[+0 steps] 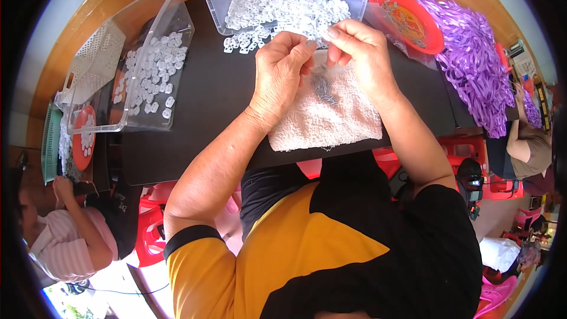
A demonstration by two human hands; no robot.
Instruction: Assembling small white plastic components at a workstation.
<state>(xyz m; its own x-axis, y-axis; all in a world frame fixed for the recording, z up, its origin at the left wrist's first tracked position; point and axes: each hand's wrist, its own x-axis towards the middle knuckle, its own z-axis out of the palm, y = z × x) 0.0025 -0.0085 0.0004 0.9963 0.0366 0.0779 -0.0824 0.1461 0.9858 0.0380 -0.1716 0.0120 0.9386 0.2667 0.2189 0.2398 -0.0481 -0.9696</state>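
My left hand (pixel 279 70) and my right hand (pixel 365 58) are raised close together over a pale pink towel (pixel 319 129). Thumb and fingers are pinched together on each hand. Whatever small piece sits between the fingertips is too tiny and too covered to name. Beneath my hands, a small heap of thin grey metal pieces (pixel 324 90) lies on the towel. Just beyond my fingers, many small white plastic pieces (pixel 289 9) spill out of a clear plastic bin (pixel 209 0) onto the dark table (pixel 195 91).
At left stands a clear box (pixel 121 125) with more white pieces. A red plate (pixel 434 26) with small metal parts sits at far right, beside a heap of purple ribbons (pixel 466 53). One person (pixel 74 239) sits at left, another (pixel 528 150) at far right.
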